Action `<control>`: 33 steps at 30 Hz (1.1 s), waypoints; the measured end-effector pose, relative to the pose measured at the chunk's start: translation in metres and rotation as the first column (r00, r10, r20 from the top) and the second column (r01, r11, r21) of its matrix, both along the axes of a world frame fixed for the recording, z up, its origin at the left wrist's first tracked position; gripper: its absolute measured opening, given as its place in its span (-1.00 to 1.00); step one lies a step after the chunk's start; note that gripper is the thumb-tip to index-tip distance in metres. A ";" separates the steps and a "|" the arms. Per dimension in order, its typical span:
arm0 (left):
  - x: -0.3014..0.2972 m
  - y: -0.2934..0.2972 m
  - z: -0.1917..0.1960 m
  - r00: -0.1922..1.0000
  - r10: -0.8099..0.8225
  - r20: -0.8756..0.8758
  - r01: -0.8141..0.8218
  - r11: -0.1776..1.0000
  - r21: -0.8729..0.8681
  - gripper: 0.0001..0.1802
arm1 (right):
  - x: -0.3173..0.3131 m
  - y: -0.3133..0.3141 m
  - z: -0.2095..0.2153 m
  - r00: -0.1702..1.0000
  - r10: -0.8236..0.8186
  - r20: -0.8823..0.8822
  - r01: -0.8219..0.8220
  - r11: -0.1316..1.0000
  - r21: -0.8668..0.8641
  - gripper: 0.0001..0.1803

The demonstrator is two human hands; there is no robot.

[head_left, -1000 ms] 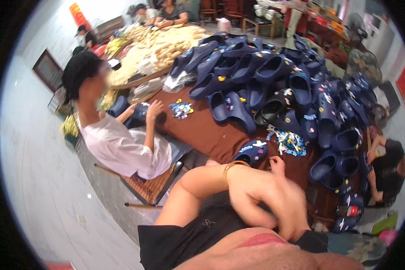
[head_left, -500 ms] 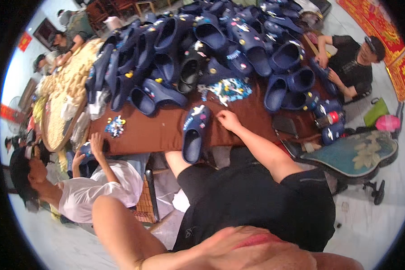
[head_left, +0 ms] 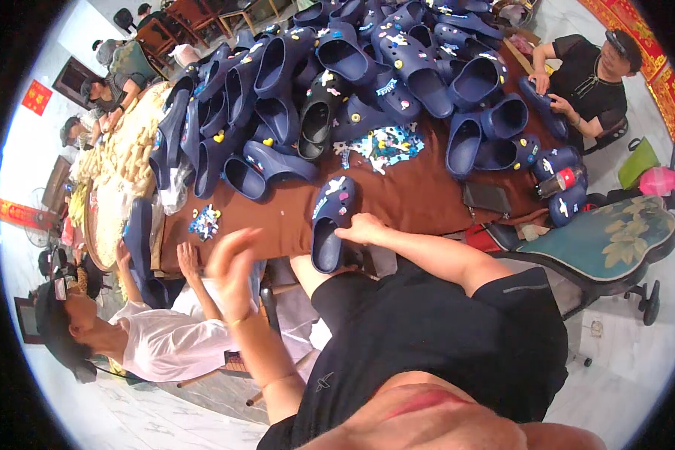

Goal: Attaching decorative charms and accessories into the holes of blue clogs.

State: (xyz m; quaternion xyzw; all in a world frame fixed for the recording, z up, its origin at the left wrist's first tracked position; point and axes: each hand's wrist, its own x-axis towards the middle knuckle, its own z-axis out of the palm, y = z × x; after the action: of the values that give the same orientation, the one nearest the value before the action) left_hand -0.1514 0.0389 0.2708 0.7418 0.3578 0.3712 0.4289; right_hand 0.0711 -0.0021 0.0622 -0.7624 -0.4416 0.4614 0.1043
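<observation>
A navy clog with colourful charms on its upper lies at the near table edge, in front of my lap. The fingers of my right hand pinch the right rim of its opening. My left hand is raised left of the clog, over the table edge, blurred by motion; its fingers look spread, and I see nothing in them. Beyond the clog, a loose heap of small charms, white, blue and yellow, lies on the brown tablecloth. A smaller charm pile lies past my left hand.
Navy clogs are heaped across the table's far side, with a black clog among them. A black flat case and a bottle lie at right, near an office chair. Co-workers sit left and right.
My right hand has moved from the tablecloth to the clog's rim and taken hold of it. My left hand has come up into view. The co-worker at left has shifted their hands apart.
</observation>
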 end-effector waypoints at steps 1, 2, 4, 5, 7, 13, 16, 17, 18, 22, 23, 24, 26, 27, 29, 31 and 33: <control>0.021 0.004 -0.019 0.991 -0.074 -0.109 0.071 0.997 -0.032 -0.71 | -0.009 -0.002 -0.008 0.990 -0.102 0.100 0.084 0.981 0.174 -0.40; 0.028 0.002 -0.049 0.995 -0.097 -0.020 0.092 0.978 -0.189 -0.72 | -0.011 0.000 0.004 0.997 -0.071 0.016 0.069 0.993 0.094 -0.46; 0.032 0.004 -0.117 0.995 -0.096 -0.025 0.089 0.975 -0.204 -0.72 | -0.009 0.002 0.008 0.994 -0.073 -0.080 0.077 0.996 0.044 -0.57; 0.035 -0.001 -0.133 0.994 -0.078 -0.071 0.074 0.996 -0.054 -0.72 | -0.005 0.003 0.000 0.992 -0.088 -0.096 0.095 0.993 0.076 -0.62; 0.036 -0.014 -0.145 0.997 -0.011 -0.078 0.003 0.994 -0.106 -0.72 | 0.016 0.002 -0.009 0.978 -0.170 -0.120 0.185 0.975 0.124 -0.66; 0.018 -0.034 -0.174 0.989 0.065 -0.132 -0.066 0.998 -0.005 -0.75 | 0.124 0.008 0.046 0.939 -0.320 0.127 0.187 0.782 0.595 -0.60; 0.016 -0.036 -0.186 0.975 0.018 -0.219 -0.002 0.998 0.070 -0.74 | 0.260 0.040 0.043 0.793 -0.369 0.484 0.000 0.795 0.607 -0.62; 0.008 -0.041 -0.195 0.968 0.045 -0.247 -0.027 0.997 0.075 -0.74 | 0.246 0.046 0.095 0.853 -0.519 -0.056 0.468 0.712 0.524 -0.60; 0.010 -0.042 -0.197 0.967 0.049 -0.249 -0.032 0.997 0.071 -0.74 | 0.263 0.048 0.103 0.808 -0.571 -0.145 0.540 0.619 0.570 -0.60; 0.011 -0.048 -0.208 0.979 -0.041 -0.201 0.015 0.992 -0.129 -0.72 | 0.266 0.083 0.094 0.817 -0.514 -0.262 0.558 0.591 0.582 -0.59; 0.010 -0.050 -0.213 0.975 -0.076 -0.207 0.037 0.982 -0.184 -0.71 | 0.249 0.094 0.084 0.852 -0.469 -0.231 0.512 0.660 0.549 -0.61; 0.012 -0.051 -0.216 0.971 -0.106 -0.214 0.060 0.975 -0.212 -0.72 | 0.238 0.104 0.069 0.896 -0.412 -0.166 0.432 0.722 0.540 -0.58; 0.016 -0.055 -0.216 0.963 -0.142 -0.231 0.093 0.973 -0.209 -0.71 | 0.192 0.124 0.052 0.958 -0.285 -0.020 0.263 0.852 0.453 -0.54; 0.016 -0.056 -0.216 0.952 -0.180 -0.246 0.130 0.970 -0.207 -0.71 | 0.173 0.134 0.041 0.969 -0.249 -0.008 0.224 0.858 0.461 -0.49; 0.016 -0.059 -0.213 0.897 -0.277 -0.344 0.216 0.955 -0.204 -0.66 | 0.145 0.158 0.028 0.965 -0.229 0.132 0.173 0.925 0.338 -0.37; 0.010 -0.064 -0.211 0.852 -0.342 -0.396 0.307 0.940 -0.151 -0.64 | 0.122 0.176 0.028 0.964 -0.252 0.081 0.224 0.940 0.259 -0.31; 0.002 -0.069 -0.214 0.784 -0.411 -0.464 0.337 0.911 -0.237 -0.60 | 0.104 0.188 0.028 0.947 -0.318 0.040 0.297 0.918 0.263 -0.34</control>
State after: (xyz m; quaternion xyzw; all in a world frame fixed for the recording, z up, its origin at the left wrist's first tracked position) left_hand -0.1496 -0.0301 0.0572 0.8365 0.3279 0.0452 0.4367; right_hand 0.1755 0.1864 0.0898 -0.8209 -0.3755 0.3472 0.2541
